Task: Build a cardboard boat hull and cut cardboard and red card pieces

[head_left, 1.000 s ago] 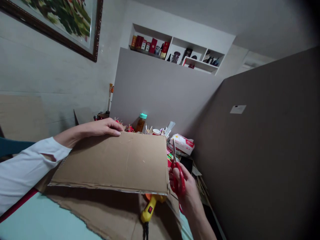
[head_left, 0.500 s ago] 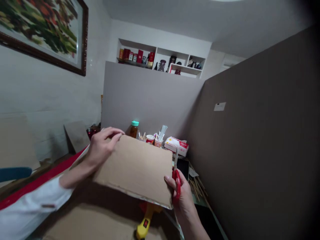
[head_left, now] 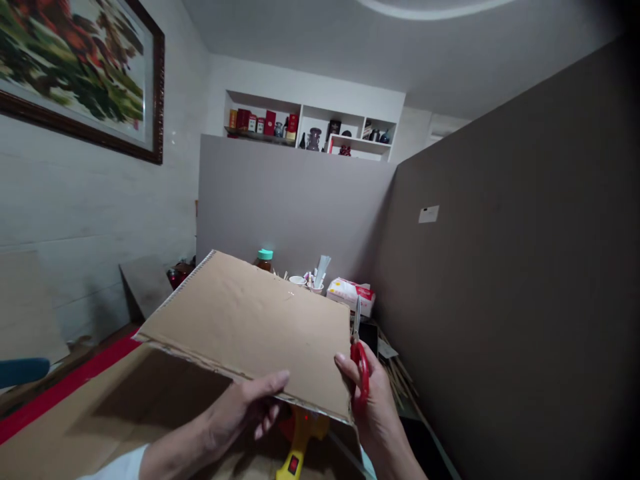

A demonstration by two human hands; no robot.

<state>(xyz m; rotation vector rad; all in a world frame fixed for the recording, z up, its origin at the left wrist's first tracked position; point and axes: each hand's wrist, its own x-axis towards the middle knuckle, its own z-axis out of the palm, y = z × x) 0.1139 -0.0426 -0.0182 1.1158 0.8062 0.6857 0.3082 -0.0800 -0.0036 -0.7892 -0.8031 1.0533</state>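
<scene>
A flat brown cardboard piece point(head_left: 260, 320) is held up in front of me, tilted, with ragged cut edges. My left hand point(head_left: 250, 407) is closed on its near edge, thumb on top and fingers curled underneath. At the right edge, my right hand point(head_left: 370, 393) grips red-handled scissors point(head_left: 361, 363), blades pointing up and away. The thumb of that hand also presses on the cardboard. Below the sheet, partly hidden by it, is a yellow glue gun point(head_left: 295, 450) with a red switch on its handle.
Beyond the cardboard stand a jar with a teal lid point(head_left: 265, 255), cups with pens and sticks point(head_left: 316, 280) and a tissue box point(head_left: 351, 293). A grey partition point(head_left: 500, 267) rises on the right. More cardboard point(head_left: 55, 447) covers the table at lower left.
My left hand has left the far left corner of the cardboard and now grips its near edge. The right hand still holds the scissors and the cardboard's right edge. The view has shifted slightly.
</scene>
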